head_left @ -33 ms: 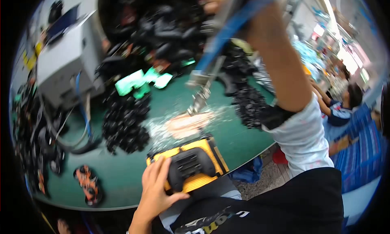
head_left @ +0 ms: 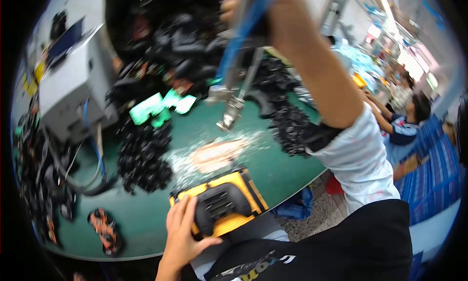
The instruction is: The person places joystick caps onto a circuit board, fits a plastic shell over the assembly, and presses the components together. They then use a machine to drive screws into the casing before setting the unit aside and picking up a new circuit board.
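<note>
A black game-controller shell [head_left: 222, 205] lies in a ribbed yellow fixture [head_left: 254, 195] at the table's near edge. My left hand [head_left: 183, 227] grips the left end of the two, fingers on the far side and thumb on the near side. At the top, my right hand [head_left: 231, 10] is raised and blurred, its fingers wrapped round a long grey metal tool [head_left: 239, 61] with a blue hose or strip along it. The tool's metal lower end [head_left: 228, 120] hangs above the table, apart from the controller shell.
The green table [head_left: 141, 222] has a pale worn patch [head_left: 219, 154]. Piles of small black parts [head_left: 144, 159] lie left, others [head_left: 290, 127] right. Also on it are green sheets [head_left: 146, 109], an orange-and-black part [head_left: 105, 230] and a grey machine [head_left: 73, 81]. Another person [head_left: 407, 120] sits at right.
The view has shifted slightly. The raised tool has moved left with my right hand, and its lower end has lifted farther from the worn patch. My left hand keeps its hold.
</note>
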The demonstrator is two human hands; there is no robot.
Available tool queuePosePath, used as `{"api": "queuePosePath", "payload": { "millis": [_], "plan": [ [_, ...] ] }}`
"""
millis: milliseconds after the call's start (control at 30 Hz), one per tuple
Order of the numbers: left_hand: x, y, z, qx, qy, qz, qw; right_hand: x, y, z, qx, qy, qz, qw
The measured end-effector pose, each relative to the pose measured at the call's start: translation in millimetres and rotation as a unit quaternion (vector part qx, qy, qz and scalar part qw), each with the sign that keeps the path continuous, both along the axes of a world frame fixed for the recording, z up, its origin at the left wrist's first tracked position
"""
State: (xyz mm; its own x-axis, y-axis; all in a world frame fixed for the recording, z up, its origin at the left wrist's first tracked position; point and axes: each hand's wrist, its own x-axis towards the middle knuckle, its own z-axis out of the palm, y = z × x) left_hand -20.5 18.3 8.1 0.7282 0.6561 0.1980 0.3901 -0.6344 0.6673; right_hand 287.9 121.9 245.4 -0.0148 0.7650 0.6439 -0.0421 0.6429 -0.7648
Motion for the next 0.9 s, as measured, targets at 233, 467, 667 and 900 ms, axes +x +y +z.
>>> {"api": "queuePosePath", "payload": {
  "millis": [233, 467, 667, 900],
  "plan": [
    [-6.1, -10.4, 13.5, -0.054, -0.037, 0.026, 0.998, 64.3, -76.0, 40.5, -0.023, -0.240, -0.220, 0.945],
    [-41.0, -6.7, -11.6, -0.080, -0.111, 0.113, 0.984, 263.1, -256.3, -58.6, -0.099, -0.188, -0.596, 0.774],
    [-22.3, -4.9, -0.9, -0.048, -0.121, 0.213, 0.968, 257.9, -336.9, -177.8, -0.131, 0.006, -0.674, 0.728],
    [-18.8, -11.1, -2.1, 0.075, -0.051, 0.232, 0.968, 390.0, -319.8, -230.8, -0.247, -0.242, -0.703, 0.622]
  ]
}}
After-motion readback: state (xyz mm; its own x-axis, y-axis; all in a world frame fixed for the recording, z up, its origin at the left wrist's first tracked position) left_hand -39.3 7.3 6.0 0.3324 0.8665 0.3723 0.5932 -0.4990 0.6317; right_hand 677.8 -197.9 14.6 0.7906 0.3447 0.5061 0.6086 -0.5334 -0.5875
